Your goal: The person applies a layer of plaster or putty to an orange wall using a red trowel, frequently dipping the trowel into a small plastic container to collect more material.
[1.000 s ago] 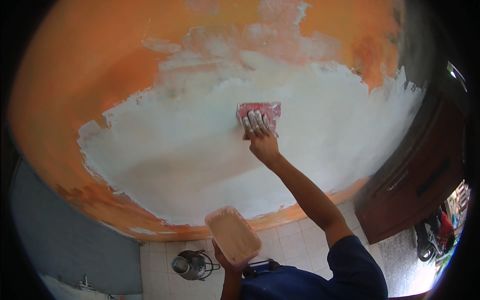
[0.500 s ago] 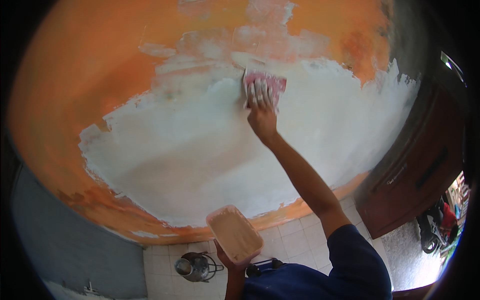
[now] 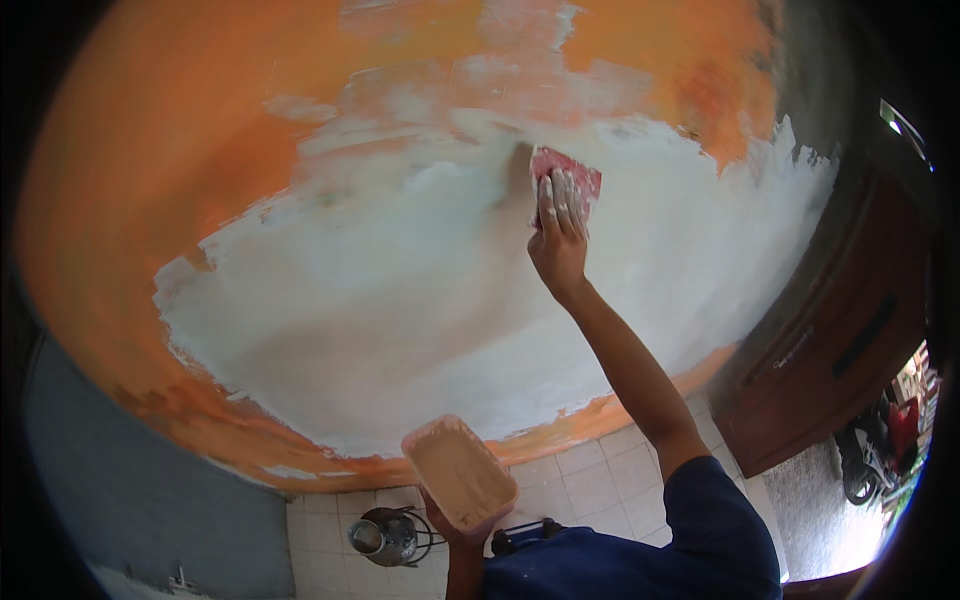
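Observation:
My right hand (image 3: pixel 560 240) grips a pinkish-red, flat putty spreader (image 3: pixel 583 181) smeared with white, fingers laid along its face. The spreader is at the upper part of a white putty patch (image 3: pixel 400 300) on the orange wall; a shadow falls just left of it, and I cannot tell whether its edge touches. White putty coats my fingers. Lower down, my left hand (image 3: pixel 440 522) holds a pink rectangular tub (image 3: pixel 409 441) from beneath and the side, its fingers mostly hidden. Beige-looking putty covers the tub's inside.
On the tiled floor (image 3: pixel 600 480) stands a dark round-bodied object (image 3: pixel 403 538) with metal legs or bars, left of the tub. A grey wall (image 3: pixel 180 480) meets the orange one at left. To the right are a dark red door (image 3: pixel 830 340) and a motorcycle (image 3: pixel 862 465) outside.
My right hand and the spreader have moved right and slightly down across the wall. The tub in my left hand has shifted a little left.

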`<state>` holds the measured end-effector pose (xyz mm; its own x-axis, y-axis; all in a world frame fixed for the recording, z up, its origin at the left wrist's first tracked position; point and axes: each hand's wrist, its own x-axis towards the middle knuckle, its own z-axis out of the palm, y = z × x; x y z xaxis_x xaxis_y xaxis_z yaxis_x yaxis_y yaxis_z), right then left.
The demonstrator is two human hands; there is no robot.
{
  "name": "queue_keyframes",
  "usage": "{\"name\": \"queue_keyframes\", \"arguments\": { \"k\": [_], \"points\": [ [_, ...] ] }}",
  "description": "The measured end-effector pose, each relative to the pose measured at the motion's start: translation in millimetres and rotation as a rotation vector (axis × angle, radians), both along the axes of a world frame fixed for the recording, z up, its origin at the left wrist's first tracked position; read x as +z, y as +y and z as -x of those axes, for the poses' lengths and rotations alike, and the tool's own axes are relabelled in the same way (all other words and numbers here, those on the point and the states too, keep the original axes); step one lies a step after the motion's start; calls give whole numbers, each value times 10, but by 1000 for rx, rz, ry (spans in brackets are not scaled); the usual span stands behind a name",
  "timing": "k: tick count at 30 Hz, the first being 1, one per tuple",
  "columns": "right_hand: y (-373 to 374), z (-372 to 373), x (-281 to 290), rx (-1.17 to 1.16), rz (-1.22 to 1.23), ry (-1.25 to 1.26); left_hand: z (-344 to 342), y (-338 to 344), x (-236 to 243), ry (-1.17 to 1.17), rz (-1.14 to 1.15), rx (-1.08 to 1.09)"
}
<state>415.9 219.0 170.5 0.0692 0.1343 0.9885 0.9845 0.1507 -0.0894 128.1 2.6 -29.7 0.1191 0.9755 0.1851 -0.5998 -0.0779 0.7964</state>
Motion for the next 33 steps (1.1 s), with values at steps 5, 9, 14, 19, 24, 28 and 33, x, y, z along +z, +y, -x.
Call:
{"name": "queue_keyframes", "arguments": {
  "k": [5,9,14,19,24,28,33],
  "points": [
    [127,-23,-779,40,253,-201,-115,40,126,97,-135,-6],
    [-206,63,-1253,200,352,-174,-159,25,353,-240,101,-96],
    [-461,-552,44,24,64,-108,-203,43,316,13,-85,-13],
    [-232,-984,768,-112,-54,-253,-307,56,356,-95,37,-33],
    [117,-1002,430,-33,-20,-162,-300,196,121,291,-265,99],
    [-58,-1051,81,-68,143,-217,-354,156,41,1,-13,-66],
    [-554,-1141,-176,53,314,-249,-524,82,533,-501,344,-278]
  ]
}}
